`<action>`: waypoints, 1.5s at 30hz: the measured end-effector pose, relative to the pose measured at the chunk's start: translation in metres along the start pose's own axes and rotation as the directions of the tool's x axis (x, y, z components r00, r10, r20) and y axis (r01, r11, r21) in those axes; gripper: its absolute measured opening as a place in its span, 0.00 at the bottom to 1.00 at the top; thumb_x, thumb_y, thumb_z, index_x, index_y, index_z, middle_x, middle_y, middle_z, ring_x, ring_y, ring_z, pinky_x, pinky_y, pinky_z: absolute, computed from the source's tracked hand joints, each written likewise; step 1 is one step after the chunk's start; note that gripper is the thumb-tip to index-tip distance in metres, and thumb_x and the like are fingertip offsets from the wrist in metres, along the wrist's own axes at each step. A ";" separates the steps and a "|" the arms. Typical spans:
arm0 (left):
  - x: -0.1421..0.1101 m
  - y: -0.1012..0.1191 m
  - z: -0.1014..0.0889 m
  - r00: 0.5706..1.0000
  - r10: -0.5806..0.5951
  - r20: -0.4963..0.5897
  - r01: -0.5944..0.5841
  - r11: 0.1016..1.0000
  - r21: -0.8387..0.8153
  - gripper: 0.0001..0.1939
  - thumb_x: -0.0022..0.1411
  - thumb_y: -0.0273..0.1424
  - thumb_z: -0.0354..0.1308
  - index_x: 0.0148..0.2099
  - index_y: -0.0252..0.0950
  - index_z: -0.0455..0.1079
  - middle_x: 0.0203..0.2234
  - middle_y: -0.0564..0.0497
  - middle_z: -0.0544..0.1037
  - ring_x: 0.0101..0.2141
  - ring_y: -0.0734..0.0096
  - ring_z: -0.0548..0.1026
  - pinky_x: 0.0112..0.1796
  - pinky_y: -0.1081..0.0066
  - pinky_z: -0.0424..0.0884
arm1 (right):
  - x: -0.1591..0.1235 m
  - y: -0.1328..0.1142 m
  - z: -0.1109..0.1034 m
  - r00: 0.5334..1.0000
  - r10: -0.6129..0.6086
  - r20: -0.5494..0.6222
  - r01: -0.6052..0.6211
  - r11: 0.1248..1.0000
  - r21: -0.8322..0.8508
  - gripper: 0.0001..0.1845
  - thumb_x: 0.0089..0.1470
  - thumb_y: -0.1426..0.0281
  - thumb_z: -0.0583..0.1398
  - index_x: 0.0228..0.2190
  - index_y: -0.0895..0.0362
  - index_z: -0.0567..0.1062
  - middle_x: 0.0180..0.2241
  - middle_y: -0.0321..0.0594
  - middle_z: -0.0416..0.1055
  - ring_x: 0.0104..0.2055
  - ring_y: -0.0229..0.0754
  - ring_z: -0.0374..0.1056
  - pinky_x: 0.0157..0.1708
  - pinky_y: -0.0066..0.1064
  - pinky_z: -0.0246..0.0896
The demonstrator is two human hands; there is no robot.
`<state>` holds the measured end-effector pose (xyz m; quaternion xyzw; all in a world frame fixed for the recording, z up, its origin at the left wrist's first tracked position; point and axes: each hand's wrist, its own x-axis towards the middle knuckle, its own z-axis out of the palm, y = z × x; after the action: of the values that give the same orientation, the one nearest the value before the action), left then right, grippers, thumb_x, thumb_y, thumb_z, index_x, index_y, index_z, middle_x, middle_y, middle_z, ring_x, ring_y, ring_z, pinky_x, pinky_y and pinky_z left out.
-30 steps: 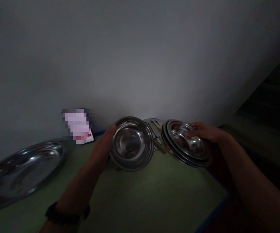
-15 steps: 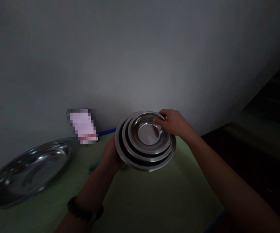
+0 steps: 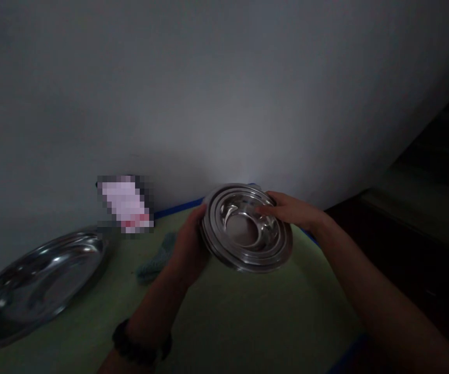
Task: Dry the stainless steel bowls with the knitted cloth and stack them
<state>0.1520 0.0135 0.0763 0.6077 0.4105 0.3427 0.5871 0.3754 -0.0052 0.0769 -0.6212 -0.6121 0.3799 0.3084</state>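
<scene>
A nested stack of shiny metal bowls is held tilted above the green tabletop. My left hand grips the stack's outer rim from the left, its fingertips hidden behind the metal. At the upper right, my right hand is closed over the rim, the thumb inside the innermost bowl and the other fingers partly out of sight. The bowls' rims lie close together, slightly blurred. Behind my left wrist a bluish-green cloth rests on the table.
A large metal basin stands on the left of the table. A phone-like object with a blurred-out screen leans against the grey wall. Blue edging runs along the table's back. To the right is a dark area.
The inner bowls have settled deeper, so the gaps between the rims have narrowed. Both hands and the stack have shifted right in view, and more of the cloth shows.
</scene>
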 end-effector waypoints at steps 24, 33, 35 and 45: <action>0.040 -0.020 0.042 0.965 0.089 0.245 -0.254 0.533 0.807 0.21 0.65 0.44 0.43 0.43 0.34 0.70 0.36 0.40 0.78 0.36 0.56 0.75 0.38 0.61 0.67 | -0.008 0.065 -0.036 0.930 0.044 -0.364 -0.288 0.702 -0.651 0.30 0.61 0.57 0.46 0.52 0.67 0.66 0.53 0.62 0.67 0.56 0.56 0.62 0.53 0.42 0.55; -0.039 -0.001 -0.076 0.934 0.349 -0.069 -0.005 0.206 0.979 0.18 0.62 0.37 0.48 0.49 0.32 0.67 0.45 0.36 0.70 0.47 0.49 0.69 0.47 0.54 0.65 | -0.007 -0.052 0.106 0.900 -0.424 0.100 0.378 0.645 -0.664 0.22 0.58 0.62 0.53 0.50 0.60 0.71 0.52 0.52 0.68 0.57 0.54 0.61 0.57 0.45 0.54; -0.057 0.004 -0.126 0.967 0.231 -0.112 0.048 0.268 0.962 0.21 0.61 0.41 0.48 0.50 0.34 0.67 0.44 0.39 0.72 0.44 0.54 0.72 0.45 0.57 0.67 | 0.000 -0.073 0.128 0.888 -0.321 0.329 0.459 0.637 -0.619 0.21 0.57 0.63 0.54 0.47 0.61 0.74 0.47 0.53 0.72 0.51 0.53 0.67 0.49 0.43 0.61; -0.089 -0.004 -0.213 0.955 -0.214 -0.204 0.270 0.347 0.898 0.12 0.43 0.26 0.57 0.32 0.39 0.77 0.29 0.47 0.81 0.30 0.60 0.76 0.31 0.66 0.67 | 0.060 -0.095 0.186 0.863 -0.118 0.491 0.460 0.582 -0.670 0.21 0.56 0.60 0.53 0.39 0.62 0.77 0.39 0.58 0.76 0.41 0.55 0.73 0.35 0.40 0.64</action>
<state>-0.0782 0.0255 0.0942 0.7534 0.6304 -0.0166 0.1864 0.1649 0.0449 0.0551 -0.4908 -0.8577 0.1420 -0.0570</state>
